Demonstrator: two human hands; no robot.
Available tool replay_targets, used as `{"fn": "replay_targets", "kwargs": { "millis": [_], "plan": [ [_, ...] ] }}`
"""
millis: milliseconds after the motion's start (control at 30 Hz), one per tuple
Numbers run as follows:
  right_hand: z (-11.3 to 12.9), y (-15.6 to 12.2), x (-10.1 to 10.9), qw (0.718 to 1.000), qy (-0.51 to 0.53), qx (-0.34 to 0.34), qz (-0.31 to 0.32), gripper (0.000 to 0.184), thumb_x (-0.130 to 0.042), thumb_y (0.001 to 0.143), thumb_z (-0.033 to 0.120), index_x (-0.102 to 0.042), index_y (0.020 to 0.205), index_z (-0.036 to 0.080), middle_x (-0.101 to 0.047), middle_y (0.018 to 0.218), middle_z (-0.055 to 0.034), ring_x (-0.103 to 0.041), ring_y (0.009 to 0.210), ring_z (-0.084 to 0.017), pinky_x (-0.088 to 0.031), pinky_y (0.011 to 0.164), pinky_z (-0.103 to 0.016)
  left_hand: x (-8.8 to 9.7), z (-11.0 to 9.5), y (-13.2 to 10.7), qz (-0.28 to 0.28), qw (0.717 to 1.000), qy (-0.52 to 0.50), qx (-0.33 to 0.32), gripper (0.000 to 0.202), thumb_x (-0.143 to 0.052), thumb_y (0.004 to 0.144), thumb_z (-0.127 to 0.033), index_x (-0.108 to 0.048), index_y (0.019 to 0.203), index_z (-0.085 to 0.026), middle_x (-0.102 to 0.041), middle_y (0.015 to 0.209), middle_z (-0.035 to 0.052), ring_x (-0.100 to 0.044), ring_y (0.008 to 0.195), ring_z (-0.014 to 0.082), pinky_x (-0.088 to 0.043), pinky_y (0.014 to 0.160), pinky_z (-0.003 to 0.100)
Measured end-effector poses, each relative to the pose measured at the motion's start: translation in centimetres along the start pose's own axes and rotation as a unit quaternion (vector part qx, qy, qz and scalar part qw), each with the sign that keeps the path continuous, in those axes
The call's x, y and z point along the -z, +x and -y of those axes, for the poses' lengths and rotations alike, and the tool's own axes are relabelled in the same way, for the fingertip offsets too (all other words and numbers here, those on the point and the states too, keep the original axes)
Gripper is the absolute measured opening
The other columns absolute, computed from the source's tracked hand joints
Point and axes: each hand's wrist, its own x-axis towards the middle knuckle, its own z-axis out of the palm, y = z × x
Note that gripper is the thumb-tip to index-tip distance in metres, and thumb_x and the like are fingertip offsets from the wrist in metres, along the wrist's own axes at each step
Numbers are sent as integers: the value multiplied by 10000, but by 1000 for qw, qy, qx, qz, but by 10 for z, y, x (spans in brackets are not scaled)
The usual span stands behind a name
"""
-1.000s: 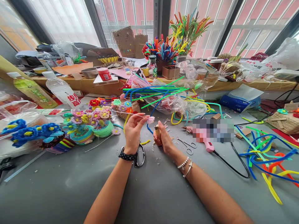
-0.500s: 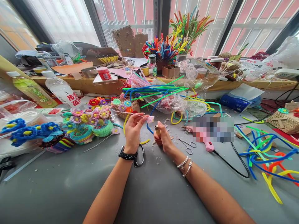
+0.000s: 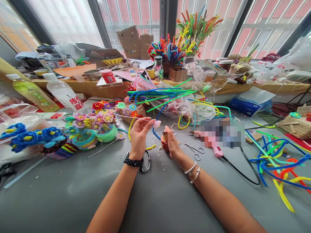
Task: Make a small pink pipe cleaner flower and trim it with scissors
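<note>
My left hand (image 3: 139, 136) is raised over the grey table (image 3: 73, 191), pinching a thin wire stem with a small pink pipe-cleaner flower (image 3: 156, 124) at its tip. My right hand (image 3: 171, 144) rests on the table just right of it, closed round a lighter (image 3: 165, 134) held upright below the flower. A black watch sits on my left wrist, silver bracelets on my right. Large scissors (image 3: 145, 160) lie under my left wrist. Small scissors (image 3: 195, 150) lie right of my right hand.
Finished pipe-cleaner flowers (image 3: 97, 124) are piled at the left, with blue ones (image 3: 29, 137) further left. Loose pipe cleaners (image 3: 277, 158) sprawl at the right. A pink glue gun (image 3: 215, 149) and its black cord lie near. Bottles (image 3: 63, 92) and a cluttered sill stand behind.
My right hand with the lighter has shifted slightly up and right toward the flower. My left hand has hardly moved.
</note>
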Motion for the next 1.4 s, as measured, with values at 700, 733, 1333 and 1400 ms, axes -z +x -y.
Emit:
{"fn": "replay_targets", "kwargs": {
  "millis": [700, 733, 1333, 1400],
  "plan": [
    [2, -3, -1, 999, -13, 19, -23, 524, -226, 769, 546, -248, 376, 200, -182, 326, 77, -95, 299, -41, -65, 328, -209, 1, 1, -1, -3, 1000, -7, -9, 131, -637, 656, -172, -598, 781, -182, -665, 771, -6, -621, 772, 117, -461, 757, 244],
    [2, -2, 0, 999, -13, 19, -24, 525, -225, 770, 545, -246, 375, 200, -182, 327, 77, -96, 297, -41, -64, 327, -208, 1, 2, 0, -1, 1000, -8, -11, 129, -635, 658, -166, -599, 781, -182, -665, 769, -8, -620, 773, 115, -461, 756, 239],
    [1, -4, -2, 998, -34, 37, -35, 518, -236, 778, 538, -230, 387, 199, -205, 334, 72, -137, 291, -37, -91, 313, -198, 0, 2, 1, -10, 1000, -26, -11, 113, -635, 655, -136, -602, 758, -172, -668, 753, -15, -625, 745, 105, -470, 731, 222],
    [0, -4, -2, 998, -41, 41, -32, 515, -238, 773, 545, -232, 391, 200, -216, 335, 70, -137, 295, -37, -90, 314, -198, 0, 2, 1, -9, 1000, -26, -8, 113, -640, 650, -139, -603, 752, -170, -669, 748, -15, -625, 742, 104, -469, 734, 223]
  ]
}}
